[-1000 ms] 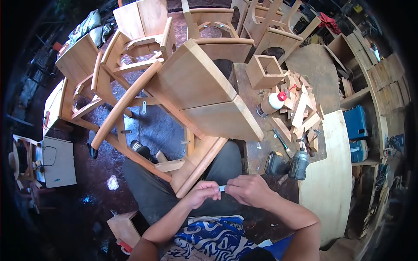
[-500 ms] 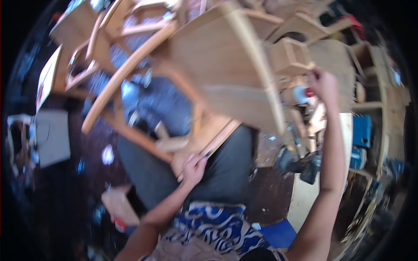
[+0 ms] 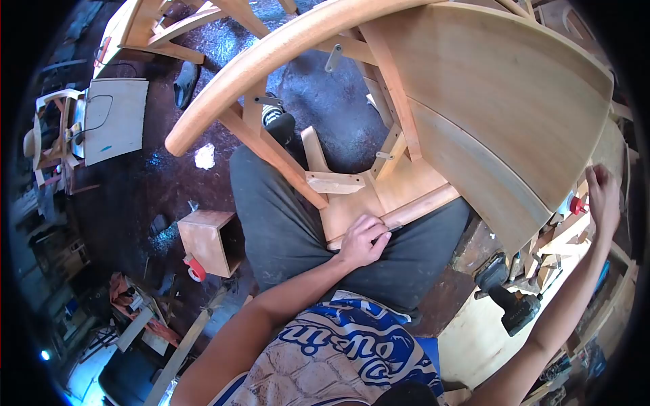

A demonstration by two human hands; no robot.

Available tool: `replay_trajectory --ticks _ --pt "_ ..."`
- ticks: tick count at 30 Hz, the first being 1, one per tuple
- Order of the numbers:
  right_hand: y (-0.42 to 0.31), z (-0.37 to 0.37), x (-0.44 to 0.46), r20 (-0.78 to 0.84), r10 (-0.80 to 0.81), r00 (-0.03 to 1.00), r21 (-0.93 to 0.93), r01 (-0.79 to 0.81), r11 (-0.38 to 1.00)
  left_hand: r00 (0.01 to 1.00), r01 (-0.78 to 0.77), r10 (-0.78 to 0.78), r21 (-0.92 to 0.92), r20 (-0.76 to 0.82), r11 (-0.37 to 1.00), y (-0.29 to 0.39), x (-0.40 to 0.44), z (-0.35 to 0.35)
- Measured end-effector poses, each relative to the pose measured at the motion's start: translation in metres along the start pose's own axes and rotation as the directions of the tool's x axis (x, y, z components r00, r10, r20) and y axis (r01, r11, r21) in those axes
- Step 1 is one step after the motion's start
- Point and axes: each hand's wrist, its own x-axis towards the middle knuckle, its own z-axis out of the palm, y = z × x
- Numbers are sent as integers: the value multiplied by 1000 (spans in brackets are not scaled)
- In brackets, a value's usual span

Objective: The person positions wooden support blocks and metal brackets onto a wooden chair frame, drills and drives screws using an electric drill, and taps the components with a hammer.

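A wooden chair frame lies tilted across my lap, with its curved rail [image 3: 284,57] and a broad bent panel [image 3: 501,101]. My left hand [image 3: 365,241] rests on the edge of its flat board [image 3: 426,203], fingers curled. A small dark, thin piece [image 3: 395,228] shows at the fingertips, too small to name. Far to the right, my right hand [image 3: 602,199] is raised with its fingers pinched together; what they hold, if anything, is hidden. Beside it stands a white bottle with a red cap [image 3: 577,206]. Metal brackets [image 3: 333,59] stick out from the chair's wooden parts.
A cordless drill [image 3: 511,301] lies on the bench at my right, near loose wood pieces and tools. On the floor to the left is a wooden box [image 3: 203,237] with a red tape roll [image 3: 195,268]. Other wooden furniture [image 3: 145,30] stands beyond.
The view has swung, so the chair and both hands sit further right in it. My left hand stays on the board's edge. My right hand stays close to the red-capped bottle.
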Motion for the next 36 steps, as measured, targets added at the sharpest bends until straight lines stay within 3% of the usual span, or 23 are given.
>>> replay_trajectory --ticks 1,3,4,5,7,9,10,11,12,13,15,18,20,21,22,26,29,32,35,36 --pt "-9 -14 -19 20 -19 1000 -20 20 1000 1000 4 -4 10 -1 1000 1 1 -1" --pt "-14 -27 -65 -87 -47 995 94 55 994 1000 -4 4 3 12 1000 2 2 -2" --pt "-20 -39 -92 69 40 997 300 -59 952 1000 -7 7 26 -3 1000 0 2 -2" --pt "-30 -42 -127 50 53 997 450 -70 890 1000 -15 15 38 -11 999 0 1 1" --pt "-65 -56 -191 -60 67 996 490 -29 871 999 -8 9 43 -32 999 -6 -4 7" --pt "-84 -33 -244 -130 306 943 721 -122 682 999 -12 12 5 -38 1000 -6 -5 9" --pt "-86 0 -259 -219 380 899 832 -32 554 998 37 -39 -58 -44 998 -4 -4 10" --pt "-93 38 -269 -207 468 859 926 17 378 994 93 -99 -106 -53 990 -2 -6 9" --pt "-92 80 -273 -175 555 813 956 6 293 992 117 -121 -118 -29 986 -3 -6 6" --pt "-106 98 -273 -137 617 775 912 -145 385 989 143 -145 -123 -10 982 -4 -6 2" --pt "-101 146 -260 -293 612 734 697 -275 662 992 118 -122 -134 -26 984 -4 -8 -4" --pt "-73 181 -226 -194 698 689 522 -530 668 990 136 -140 -235 -3 963 4 -9 -24" --pt "-53 198 -203 -185 737 650 491 -588 642 984 173 -179 -274 4 946 2 -10 -40" --pt "-51 198 -196 -127 742 658 508 -600 619 973 224 -232 -312 12 924 0 -11 -48" --pt "-47 205 -189 -172 694 700 440 -575 690 967 231 -254 -358 -20 905 -2 -12 -55" --pt "-27 240 -175 -232 531 815 247 -479 842 958 246 -276 -282 -73 927 6 -19 -100" --pt "-20 249 -173 -210 472 856 188 -439 879 959 185 -213 -155 -190 971 16 -31 -140" --pt "-17 247 -173 -153 434 888 135 -417 899 936 61 11 192 -353 979 12 -36 -175" --pt "-12 242 -170 -242 317 917 156 -286 945 923 93 -2 219 -385 971 -2 -31 -195" --pt "-8 243 -167 -150 351 924 164 -327 931 924 75 12 212 -383 974 -5 -26 -197"
